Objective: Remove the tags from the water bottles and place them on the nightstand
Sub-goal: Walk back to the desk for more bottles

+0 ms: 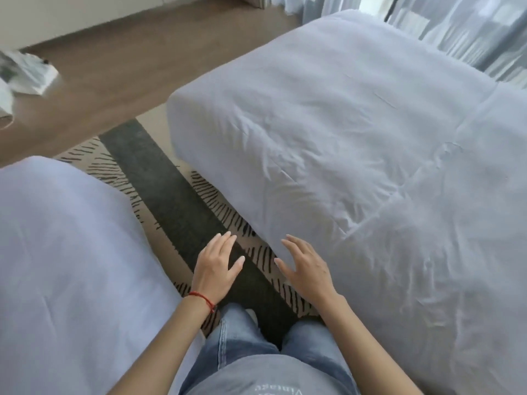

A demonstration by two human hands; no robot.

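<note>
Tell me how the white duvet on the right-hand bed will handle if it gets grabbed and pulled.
The white duvet will probably be floppy: it is creased and drapes over the bed's corner. Its puffy look suggests it is light for its bulk. It would likely bunch up rather than slide as a whole. Both the left hand and right hand are empty.

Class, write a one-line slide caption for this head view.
Both hands, left and right, open and empty over the carpet between two white beds.
</note>
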